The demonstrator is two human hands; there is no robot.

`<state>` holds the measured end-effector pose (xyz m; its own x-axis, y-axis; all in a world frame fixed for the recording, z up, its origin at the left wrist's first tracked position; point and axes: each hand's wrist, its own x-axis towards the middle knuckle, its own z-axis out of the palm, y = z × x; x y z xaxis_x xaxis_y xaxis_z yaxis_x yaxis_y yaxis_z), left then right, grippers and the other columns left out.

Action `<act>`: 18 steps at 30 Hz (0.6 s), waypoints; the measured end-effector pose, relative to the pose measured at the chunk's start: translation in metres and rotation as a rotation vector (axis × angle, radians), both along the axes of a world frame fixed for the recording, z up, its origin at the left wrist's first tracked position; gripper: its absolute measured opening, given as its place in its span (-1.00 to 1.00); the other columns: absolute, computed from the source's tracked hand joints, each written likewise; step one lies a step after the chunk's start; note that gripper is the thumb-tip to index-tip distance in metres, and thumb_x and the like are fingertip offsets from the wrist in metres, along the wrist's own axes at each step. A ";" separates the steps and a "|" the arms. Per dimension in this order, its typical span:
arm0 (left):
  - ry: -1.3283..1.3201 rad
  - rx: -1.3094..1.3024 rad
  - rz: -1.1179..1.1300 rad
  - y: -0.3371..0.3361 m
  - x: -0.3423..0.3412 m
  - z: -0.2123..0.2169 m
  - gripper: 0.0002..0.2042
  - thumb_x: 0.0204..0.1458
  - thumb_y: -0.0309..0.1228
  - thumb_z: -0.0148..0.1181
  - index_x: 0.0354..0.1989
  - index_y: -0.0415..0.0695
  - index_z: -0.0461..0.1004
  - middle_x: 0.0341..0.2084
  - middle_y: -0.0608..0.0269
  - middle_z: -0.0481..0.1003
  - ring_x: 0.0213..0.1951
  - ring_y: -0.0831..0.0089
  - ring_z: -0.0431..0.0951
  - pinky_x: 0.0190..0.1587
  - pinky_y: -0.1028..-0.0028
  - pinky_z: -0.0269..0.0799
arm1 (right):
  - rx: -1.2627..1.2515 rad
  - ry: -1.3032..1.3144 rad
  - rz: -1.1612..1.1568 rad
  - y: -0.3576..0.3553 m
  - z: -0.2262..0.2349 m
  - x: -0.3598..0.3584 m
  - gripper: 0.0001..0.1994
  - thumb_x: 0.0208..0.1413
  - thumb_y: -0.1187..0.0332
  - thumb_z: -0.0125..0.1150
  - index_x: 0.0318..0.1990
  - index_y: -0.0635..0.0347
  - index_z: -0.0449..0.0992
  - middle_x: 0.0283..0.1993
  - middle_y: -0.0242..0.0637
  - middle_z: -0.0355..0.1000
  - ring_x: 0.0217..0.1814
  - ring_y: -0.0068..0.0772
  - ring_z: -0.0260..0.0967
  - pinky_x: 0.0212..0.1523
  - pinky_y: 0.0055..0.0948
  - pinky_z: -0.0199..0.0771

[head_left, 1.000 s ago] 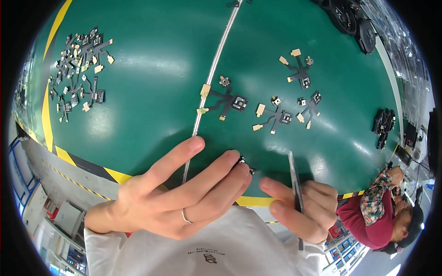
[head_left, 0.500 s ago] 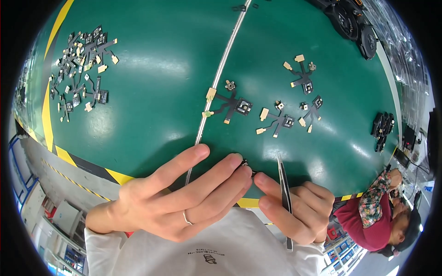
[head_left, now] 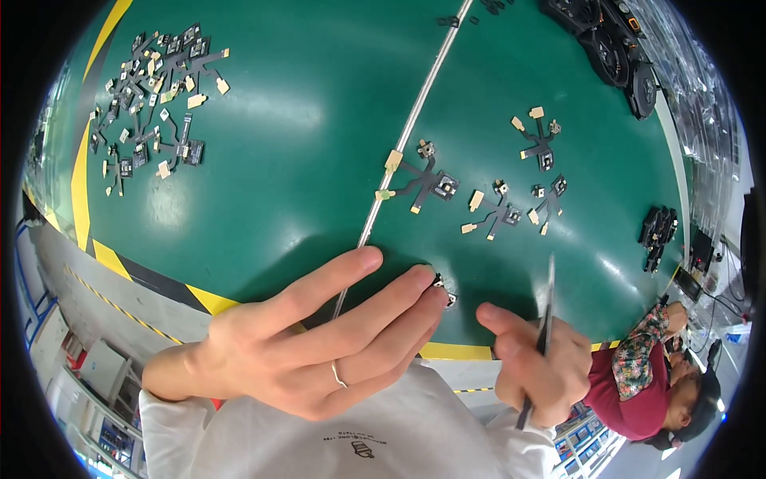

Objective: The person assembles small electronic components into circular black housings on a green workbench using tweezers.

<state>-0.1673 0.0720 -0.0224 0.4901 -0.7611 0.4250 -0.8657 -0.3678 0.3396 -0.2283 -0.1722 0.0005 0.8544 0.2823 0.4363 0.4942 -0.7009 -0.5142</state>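
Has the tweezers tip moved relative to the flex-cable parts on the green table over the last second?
Yes. The tweezers in the right hand have tilted: the tip now points nearer the flex-cable parts and further right of the left hand fingertips.

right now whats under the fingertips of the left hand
A small dark flex part pokes out at the left hand's fingertips, over the green table. The fingers cover the rest of it.

On the table [head_left: 319, 144], a heap of flex-cable parts [head_left: 152, 96] lies far left, a metal strip [head_left: 403, 136] runs down the middle, four single flex-cable parts [head_left: 491, 180] lie right of it, and a small component [head_left: 444, 289] sits nearest, between the left hand [head_left: 311, 347] and the right hand [head_left: 535, 363].
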 end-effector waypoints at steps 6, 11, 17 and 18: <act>0.024 -0.001 0.037 0.003 -0.003 0.002 -0.89 0.02 -0.43 0.39 -0.26 0.02 0.69 -0.05 0.52 0.67 0.06 0.46 0.65 0.22 0.18 0.50 | 0.149 0.093 0.161 -0.030 -0.001 0.013 -0.63 0.49 0.14 0.04 0.01 0.38 0.43 -0.43 -0.13 0.49 -0.57 -0.35 0.47 -0.63 -0.47 0.39; 0.086 -0.063 0.088 -0.004 -0.003 -0.001 -0.85 -0.03 -0.44 0.46 -0.27 0.00 0.65 -0.05 0.56 0.67 0.07 0.43 0.66 0.25 0.12 0.47 | 0.463 0.415 0.014 -0.038 0.002 0.008 -0.62 0.45 0.15 0.11 0.04 0.41 0.42 -0.52 -0.12 0.53 -0.62 -0.31 0.50 -0.59 -0.48 0.47; 0.167 -0.077 0.085 -0.003 0.001 0.002 -0.81 -0.08 -0.46 0.50 -0.30 -0.01 0.62 -0.04 0.58 0.66 0.06 0.37 0.67 0.19 0.02 0.54 | 0.569 0.499 0.382 -0.052 -0.001 0.046 -0.77 0.29 0.47 0.31 -0.09 0.58 0.55 -0.34 0.06 0.67 -0.36 -0.14 0.70 -0.34 -0.37 0.74; 0.170 -0.093 0.089 -0.003 0.001 0.001 -0.81 -0.09 -0.47 0.51 -0.31 -0.02 0.62 -0.05 0.58 0.66 0.05 0.37 0.67 0.19 0.01 0.55 | 0.522 0.483 0.403 -0.048 -0.002 0.049 -0.75 0.30 0.41 0.31 -0.11 0.54 0.57 -0.36 0.04 0.67 -0.38 -0.14 0.70 -0.38 -0.36 0.73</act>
